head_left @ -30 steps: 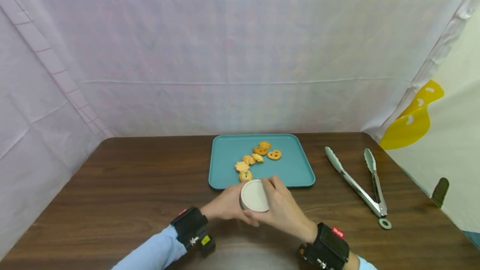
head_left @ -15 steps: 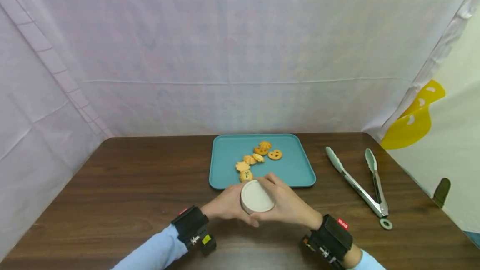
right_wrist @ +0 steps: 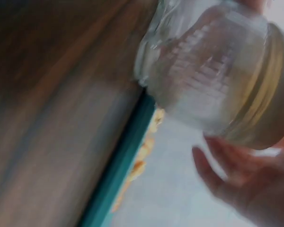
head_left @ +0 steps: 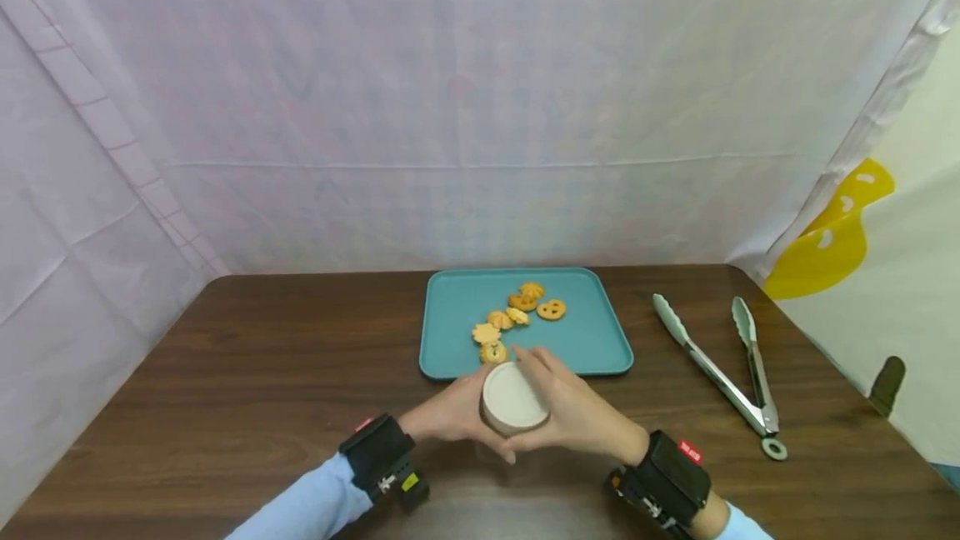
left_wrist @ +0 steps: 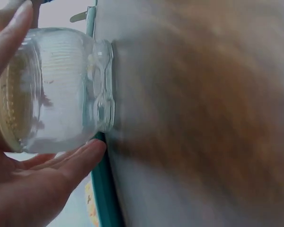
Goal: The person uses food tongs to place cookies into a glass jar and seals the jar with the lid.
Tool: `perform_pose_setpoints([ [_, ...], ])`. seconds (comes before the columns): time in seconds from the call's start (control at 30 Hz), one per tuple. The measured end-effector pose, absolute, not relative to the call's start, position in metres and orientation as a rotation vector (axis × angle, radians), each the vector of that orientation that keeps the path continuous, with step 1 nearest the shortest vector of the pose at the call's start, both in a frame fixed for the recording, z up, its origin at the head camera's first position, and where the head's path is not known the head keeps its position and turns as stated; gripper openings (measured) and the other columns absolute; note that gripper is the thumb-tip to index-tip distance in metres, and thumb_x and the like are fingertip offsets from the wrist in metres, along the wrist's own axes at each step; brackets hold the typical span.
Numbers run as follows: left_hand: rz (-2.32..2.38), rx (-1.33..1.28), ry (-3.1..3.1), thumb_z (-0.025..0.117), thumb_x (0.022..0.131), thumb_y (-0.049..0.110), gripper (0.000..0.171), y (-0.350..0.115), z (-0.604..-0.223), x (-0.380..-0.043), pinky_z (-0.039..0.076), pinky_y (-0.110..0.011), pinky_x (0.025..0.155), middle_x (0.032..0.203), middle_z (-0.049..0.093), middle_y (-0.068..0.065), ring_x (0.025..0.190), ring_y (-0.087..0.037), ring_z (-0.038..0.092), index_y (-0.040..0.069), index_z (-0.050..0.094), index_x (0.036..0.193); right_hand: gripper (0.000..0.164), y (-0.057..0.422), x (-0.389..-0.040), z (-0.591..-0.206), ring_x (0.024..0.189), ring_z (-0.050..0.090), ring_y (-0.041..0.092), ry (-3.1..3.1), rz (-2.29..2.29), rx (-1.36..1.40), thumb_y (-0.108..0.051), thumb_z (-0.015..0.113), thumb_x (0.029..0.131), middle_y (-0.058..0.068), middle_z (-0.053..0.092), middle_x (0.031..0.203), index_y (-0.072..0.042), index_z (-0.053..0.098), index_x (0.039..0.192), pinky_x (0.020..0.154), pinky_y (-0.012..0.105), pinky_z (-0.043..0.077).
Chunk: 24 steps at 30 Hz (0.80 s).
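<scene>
A glass jar (left_wrist: 64,90) stands upright at the lower center of the head view, its pale round lid (head_left: 515,397) facing up toward the camera. The left hand (head_left: 455,412) and right hand (head_left: 576,415) grasp it from opposite sides, with the 2 thumbs close together just below the lid in the frame. Whether the jar's base touches the wood-grain tabletop (head_left: 315,357) I cannot tell.

Just above the hands, at center, lies a blue-green tray (head_left: 592,344) bearing 7 cookies (head_left: 500,320), which trail from its upper middle down toward its near rim; 2 of them are pretzel-shaped. Metal tongs (head_left: 723,382) lie spread apart on the tabletop at right, with the ring at the lower end.

Black devices (head_left: 377,455) are strapped to both wrists, above light blue sleeves (head_left: 303,500). A whitish cloth (head_left: 457,107) fills the upper part of the frame, and a yellow shape (head_left: 825,252) shows at the right edge.
</scene>
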State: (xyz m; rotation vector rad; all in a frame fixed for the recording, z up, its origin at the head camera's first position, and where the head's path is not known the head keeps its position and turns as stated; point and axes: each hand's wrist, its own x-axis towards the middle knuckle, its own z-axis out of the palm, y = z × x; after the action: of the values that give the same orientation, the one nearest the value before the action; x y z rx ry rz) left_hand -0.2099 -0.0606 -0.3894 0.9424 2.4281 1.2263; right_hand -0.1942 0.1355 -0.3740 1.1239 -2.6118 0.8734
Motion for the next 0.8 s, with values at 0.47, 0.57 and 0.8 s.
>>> perform_pose_setpoints([
  [0.47,1.218,0.991,2.424,0.084,0.058,0.027,0.088,-0.062,-0.387,-0.209,0.041,-0.027,0.093,0.124,0.05,-0.001,0.11,-0.014,0.048,0.012,0.037,0.131,0.085,0.119,-0.177,-0.376,0.091,0.047,0.018,-2.484,0.501,0.864,-0.062,0.062,0.069,0.012,0.047,0.104,0.006,0.049,0.118,0.065,0.026,0.051],
  [0.57,1.206,0.983,2.432,0.084,0.057,0.027,0.088,-0.063,-0.386,-0.209,0.041,-0.027,0.093,0.124,0.05,-0.001,0.11,-0.014,0.049,0.012,0.038,0.131,0.081,0.12,-0.177,-0.375,0.092,0.046,0.017,-2.522,0.546,0.901,-0.06,0.062,0.07,0.01,0.046,0.105,0.003,0.048,0.12,0.066,0.026,0.05],
  [0.8,1.179,0.971,2.444,0.084,0.056,0.029,0.091,-0.063,-0.387,-0.21,0.04,-0.03,0.093,0.125,0.05,-0.001,0.111,-0.015,0.048,0.013,0.037,0.131,0.078,0.126,-0.183,-0.371,0.095,0.046,0.015,-2.566,0.722,1.016,-0.053,0.067,0.071,0.005,0.046,0.108,-0.001,0.045,0.125,0.071,0.026,0.049],
])
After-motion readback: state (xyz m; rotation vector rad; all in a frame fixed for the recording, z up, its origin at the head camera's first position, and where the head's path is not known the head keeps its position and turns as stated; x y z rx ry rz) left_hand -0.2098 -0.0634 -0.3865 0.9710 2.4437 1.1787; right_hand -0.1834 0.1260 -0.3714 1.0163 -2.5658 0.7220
